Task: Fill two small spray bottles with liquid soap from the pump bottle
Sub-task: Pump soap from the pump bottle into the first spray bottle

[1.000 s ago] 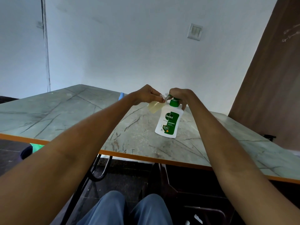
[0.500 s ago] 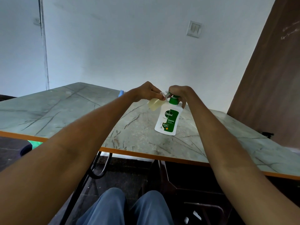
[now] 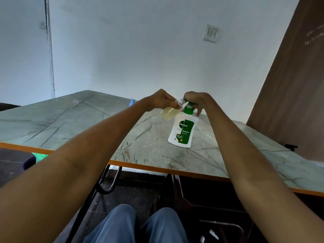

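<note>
A white pump bottle [image 3: 182,131] with a green label and green pump stands upright on the marble-patterned table [image 3: 70,123]. My right hand [image 3: 197,100] is curled over the pump head, fingers reaching down beside the collar. My left hand [image 3: 161,100] pinches the neck of a small clear spray bottle [image 3: 169,113], tilted, its open mouth held up at the pump's spout. Pale yellow liquid fills its lower part. A second spray bottle is not visible.
A small blue object [image 3: 131,102] peeks out behind my left forearm on the table. The table's orange front edge [image 3: 157,168] runs above my knees. A brown wooden panel [image 3: 289,102] stands at the right; a green thing [image 3: 41,157] lies below the table at left.
Both hands, the small bottle and the pump bottle keep the same arrangement; only the camera view has shifted slightly.
</note>
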